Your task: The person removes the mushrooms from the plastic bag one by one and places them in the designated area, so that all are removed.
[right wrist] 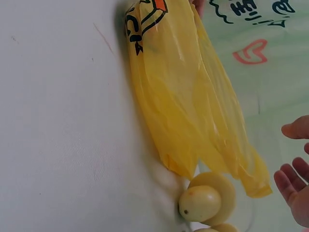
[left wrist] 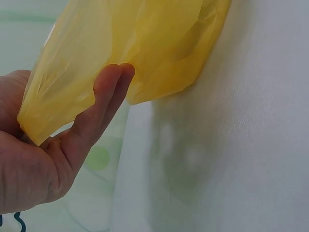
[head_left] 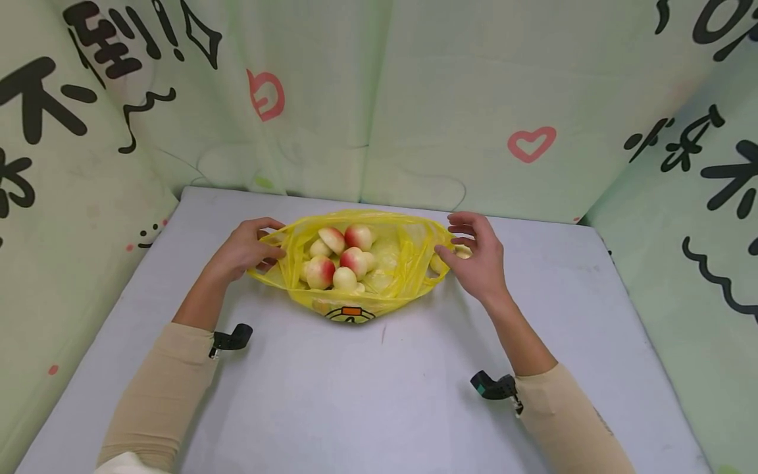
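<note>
A yellow plastic bag point(head_left: 391, 299) lies on the table with its mouth spread upward. Inside are several cream, mushroom-shaped pieces point(head_left: 357, 237), some with red caps. At the bag's left end is my left hand point(head_left: 245, 250); in the left wrist view its straight fingers point(left wrist: 108, 87) touch the film, and a bag corner covers part of the palm. My right hand point(head_left: 476, 260) is beside the bag's right end, fingers parted. The right wrist view shows this hand apart from the film. Near it, cream mushroom-shaped pieces point(right wrist: 200, 203) lie just outside the bag's right end.
The white table point(head_left: 355, 388) extends in front of the bag. Pale green curtains point(head_left: 444, 99) with black characters and pink hearts hang behind the table and along both sides. Each forearm wears a black camera mount point(head_left: 233, 337).
</note>
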Demonstrator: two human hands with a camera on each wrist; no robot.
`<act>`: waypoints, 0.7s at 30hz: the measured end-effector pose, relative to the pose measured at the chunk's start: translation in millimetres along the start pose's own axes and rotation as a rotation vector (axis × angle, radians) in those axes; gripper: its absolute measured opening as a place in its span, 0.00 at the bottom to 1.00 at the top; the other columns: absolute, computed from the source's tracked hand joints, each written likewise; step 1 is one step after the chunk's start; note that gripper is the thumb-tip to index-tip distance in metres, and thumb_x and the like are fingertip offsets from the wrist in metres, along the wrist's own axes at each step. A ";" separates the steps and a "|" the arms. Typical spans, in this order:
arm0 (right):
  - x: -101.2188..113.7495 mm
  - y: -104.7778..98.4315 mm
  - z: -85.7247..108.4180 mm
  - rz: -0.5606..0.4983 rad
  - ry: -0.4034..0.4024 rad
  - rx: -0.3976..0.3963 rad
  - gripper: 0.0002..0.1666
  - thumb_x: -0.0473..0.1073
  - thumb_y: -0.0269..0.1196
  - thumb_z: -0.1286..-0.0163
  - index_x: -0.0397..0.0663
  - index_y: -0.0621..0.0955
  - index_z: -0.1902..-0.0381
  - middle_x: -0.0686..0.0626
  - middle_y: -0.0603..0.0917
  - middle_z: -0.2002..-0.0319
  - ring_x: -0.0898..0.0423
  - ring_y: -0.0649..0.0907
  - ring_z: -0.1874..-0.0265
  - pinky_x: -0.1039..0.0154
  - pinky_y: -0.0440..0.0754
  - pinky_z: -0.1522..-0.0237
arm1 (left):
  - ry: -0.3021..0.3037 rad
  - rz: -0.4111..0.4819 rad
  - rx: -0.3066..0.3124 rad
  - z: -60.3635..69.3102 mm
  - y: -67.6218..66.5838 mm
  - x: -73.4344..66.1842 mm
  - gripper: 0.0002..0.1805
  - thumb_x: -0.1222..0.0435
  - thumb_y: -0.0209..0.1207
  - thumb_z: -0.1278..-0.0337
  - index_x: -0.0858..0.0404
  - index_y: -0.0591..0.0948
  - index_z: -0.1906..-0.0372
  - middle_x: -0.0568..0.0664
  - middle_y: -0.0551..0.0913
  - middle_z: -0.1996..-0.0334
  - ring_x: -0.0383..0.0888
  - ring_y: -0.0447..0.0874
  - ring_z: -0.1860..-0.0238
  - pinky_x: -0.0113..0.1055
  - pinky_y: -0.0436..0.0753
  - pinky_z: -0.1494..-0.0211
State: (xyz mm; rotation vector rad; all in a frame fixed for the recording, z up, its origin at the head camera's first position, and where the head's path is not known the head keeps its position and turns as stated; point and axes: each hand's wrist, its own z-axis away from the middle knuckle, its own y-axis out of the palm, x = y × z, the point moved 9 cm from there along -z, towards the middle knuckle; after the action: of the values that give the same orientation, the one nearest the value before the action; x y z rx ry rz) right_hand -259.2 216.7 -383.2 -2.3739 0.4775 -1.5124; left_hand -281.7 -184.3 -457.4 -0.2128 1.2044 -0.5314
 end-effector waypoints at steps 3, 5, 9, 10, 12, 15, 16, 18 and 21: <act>3.4 6.4 0.2 0.017 0.000 0.021 0.30 0.31 0.74 0.37 0.40 0.77 0.38 0.42 0.81 0.41 0.46 0.83 0.42 0.60 0.84 0.41 | -0.001 0.006 0.001 -0.3 0.4 0.7 0.30 0.71 0.64 0.33 0.63 0.71 0.28 0.66 0.76 0.46 0.48 0.83 0.67 0.33 0.86 0.65; 5.4 10.9 0.4 0.024 0.001 0.036 0.30 0.31 0.74 0.37 0.40 0.77 0.38 0.41 0.80 0.40 0.46 0.83 0.42 0.59 0.84 0.41 | -0.001 0.005 -0.001 0.0 0.3 0.6 0.30 0.71 0.64 0.33 0.62 0.71 0.28 0.66 0.76 0.46 0.48 0.83 0.67 0.33 0.86 0.65; 8.1 19.1 1.2 0.019 0.007 0.064 0.30 0.31 0.74 0.37 0.41 0.77 0.38 0.40 0.80 0.40 0.46 0.83 0.42 0.56 0.84 0.40 | -0.005 -0.004 -0.008 0.8 -0.4 0.6 0.30 0.71 0.64 0.33 0.62 0.71 0.29 0.65 0.77 0.46 0.48 0.82 0.67 0.32 0.86 0.65; 8.2 21.0 1.3 0.016 0.006 0.070 0.30 0.31 0.74 0.37 0.41 0.77 0.38 0.40 0.80 0.40 0.46 0.83 0.42 0.55 0.84 0.40 | -0.005 -0.005 -0.008 1.0 -0.4 0.5 0.30 0.71 0.64 0.33 0.62 0.71 0.29 0.65 0.77 0.46 0.48 0.82 0.67 0.32 0.86 0.65; 8.3 24.8 1.6 0.010 0.009 0.082 0.30 0.30 0.74 0.37 0.42 0.77 0.38 0.42 0.80 0.40 0.46 0.83 0.42 0.52 0.84 0.40 | -0.005 -0.005 -0.008 0.8 -0.3 0.9 0.29 0.71 0.64 0.33 0.62 0.71 0.29 0.65 0.77 0.46 0.48 0.82 0.67 0.32 0.86 0.65; 10.5 31.2 1.9 -0.013 0.006 0.102 0.30 0.30 0.73 0.37 0.41 0.78 0.38 0.42 0.80 0.40 0.46 0.82 0.43 0.49 0.84 0.40 | -0.001 -0.001 -0.006 1.1 0.4 0.8 0.30 0.71 0.64 0.33 0.63 0.71 0.28 0.66 0.77 0.47 0.48 0.82 0.68 0.32 0.86 0.65; 10.8 33.6 2.3 -0.024 0.007 0.110 0.30 0.29 0.73 0.37 0.40 0.77 0.38 0.43 0.80 0.41 0.45 0.82 0.43 0.49 0.84 0.40 | -0.003 0.000 -0.008 1.0 0.5 0.9 0.30 0.71 0.64 0.33 0.63 0.71 0.29 0.66 0.77 0.47 0.48 0.82 0.68 0.32 0.86 0.65; 11.7 38.9 2.8 -0.048 0.013 0.126 0.30 0.29 0.73 0.37 0.39 0.77 0.39 0.42 0.79 0.41 0.45 0.82 0.42 0.48 0.84 0.40 | -0.002 0.001 -0.009 1.1 0.6 1.0 0.30 0.70 0.64 0.34 0.63 0.71 0.29 0.66 0.77 0.47 0.48 0.82 0.68 0.32 0.86 0.65; 12.8 47.7 3.4 -0.080 0.020 0.153 0.30 0.27 0.73 0.38 0.38 0.77 0.39 0.39 0.79 0.40 0.43 0.82 0.43 0.46 0.84 0.41 | -0.004 0.001 -0.009 0.8 0.7 1.5 0.30 0.70 0.64 0.33 0.63 0.71 0.29 0.66 0.77 0.46 0.48 0.83 0.67 0.32 0.86 0.65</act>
State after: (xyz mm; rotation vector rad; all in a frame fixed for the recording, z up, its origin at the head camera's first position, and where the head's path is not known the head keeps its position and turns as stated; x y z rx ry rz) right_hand -256.9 168.4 -393.6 -2.2867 0.2634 -1.5497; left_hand -280.4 -184.5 -458.7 -0.2206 1.2027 -0.5248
